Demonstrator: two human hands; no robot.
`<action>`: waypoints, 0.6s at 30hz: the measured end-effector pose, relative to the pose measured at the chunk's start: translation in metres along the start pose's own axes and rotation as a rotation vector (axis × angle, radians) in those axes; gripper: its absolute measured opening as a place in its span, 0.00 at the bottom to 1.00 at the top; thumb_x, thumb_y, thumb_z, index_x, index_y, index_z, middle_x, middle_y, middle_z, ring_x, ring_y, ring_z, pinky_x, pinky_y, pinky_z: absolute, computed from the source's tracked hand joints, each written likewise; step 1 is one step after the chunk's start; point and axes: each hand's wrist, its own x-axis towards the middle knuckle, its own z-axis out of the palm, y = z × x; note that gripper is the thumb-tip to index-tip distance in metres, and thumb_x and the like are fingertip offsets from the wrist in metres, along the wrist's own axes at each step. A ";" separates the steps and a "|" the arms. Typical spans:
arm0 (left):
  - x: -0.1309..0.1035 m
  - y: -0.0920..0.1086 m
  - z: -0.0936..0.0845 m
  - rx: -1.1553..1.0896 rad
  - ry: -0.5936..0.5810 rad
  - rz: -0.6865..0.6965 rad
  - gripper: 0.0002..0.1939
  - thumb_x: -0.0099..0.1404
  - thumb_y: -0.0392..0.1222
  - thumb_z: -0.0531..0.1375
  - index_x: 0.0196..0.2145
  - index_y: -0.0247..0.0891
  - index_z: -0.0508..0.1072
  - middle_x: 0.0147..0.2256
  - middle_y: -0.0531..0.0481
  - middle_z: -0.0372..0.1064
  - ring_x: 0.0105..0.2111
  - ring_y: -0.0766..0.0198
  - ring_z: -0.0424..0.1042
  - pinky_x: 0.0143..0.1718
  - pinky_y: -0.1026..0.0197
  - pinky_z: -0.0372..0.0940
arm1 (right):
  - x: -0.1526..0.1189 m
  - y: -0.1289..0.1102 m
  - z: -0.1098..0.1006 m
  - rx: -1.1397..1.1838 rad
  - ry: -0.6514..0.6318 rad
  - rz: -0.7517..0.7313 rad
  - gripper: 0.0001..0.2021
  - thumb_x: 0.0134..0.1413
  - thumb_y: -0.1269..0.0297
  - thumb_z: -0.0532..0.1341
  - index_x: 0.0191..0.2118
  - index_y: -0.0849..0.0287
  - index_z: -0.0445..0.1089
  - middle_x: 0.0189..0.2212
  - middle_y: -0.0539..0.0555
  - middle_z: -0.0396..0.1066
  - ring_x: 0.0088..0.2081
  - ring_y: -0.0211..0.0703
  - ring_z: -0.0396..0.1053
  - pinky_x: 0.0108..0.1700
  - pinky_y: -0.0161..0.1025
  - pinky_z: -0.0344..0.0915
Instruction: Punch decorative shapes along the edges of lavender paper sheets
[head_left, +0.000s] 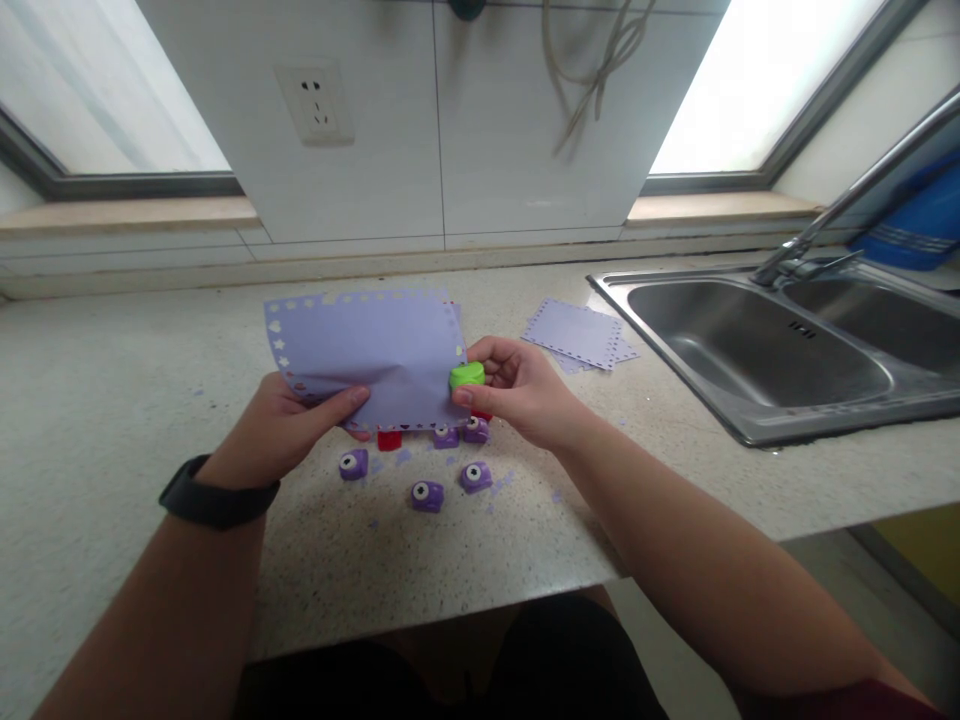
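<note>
My left hand [304, 415] pinches the lower left part of a lavender paper sheet [375, 350], thumb on top and fingers beneath. Small shapes are punched along the sheet's edges, among them stars and a heart on the left. At the sheet's right edge, my right hand [517, 385] is closed around a bright green craft punch [468, 376]. Below the paper several purple craft punches lie on the counter, one [427, 495] nearest me and another [475, 476] to its right. A red piece [389, 440] is partly hidden under the sheet.
More punched lavender sheets [574, 333] lie stacked to the right, beside the steel sink [757, 350] with its faucet [795, 255]. Tiny paper scraps [502, 483] are scattered on the speckled counter [322, 570]. A wall socket [315, 103] and a tied cable [600, 75] are behind.
</note>
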 end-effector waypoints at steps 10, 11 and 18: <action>0.000 -0.001 -0.003 0.010 -0.023 -0.029 0.05 0.63 0.46 0.70 0.34 0.45 0.86 0.28 0.49 0.83 0.30 0.51 0.82 0.39 0.52 0.79 | -0.003 0.002 0.003 0.009 0.036 0.026 0.24 0.32 0.69 0.83 0.33 0.58 0.69 0.27 0.45 0.75 0.28 0.33 0.74 0.34 0.32 0.73; -0.001 0.000 -0.003 0.010 -0.028 -0.027 0.05 0.63 0.46 0.70 0.34 0.45 0.86 0.27 0.49 0.83 0.30 0.51 0.82 0.39 0.51 0.78 | -0.003 0.002 0.003 0.004 0.036 0.026 0.25 0.30 0.69 0.83 0.33 0.57 0.69 0.26 0.45 0.75 0.27 0.33 0.73 0.33 0.32 0.73; -0.001 -0.001 -0.003 -0.033 -0.068 -0.064 0.06 0.63 0.46 0.70 0.37 0.46 0.87 0.32 0.49 0.84 0.33 0.50 0.82 0.42 0.49 0.79 | -0.004 0.002 0.004 0.011 0.017 0.027 0.25 0.28 0.72 0.82 0.31 0.58 0.68 0.24 0.43 0.73 0.25 0.30 0.70 0.28 0.29 0.68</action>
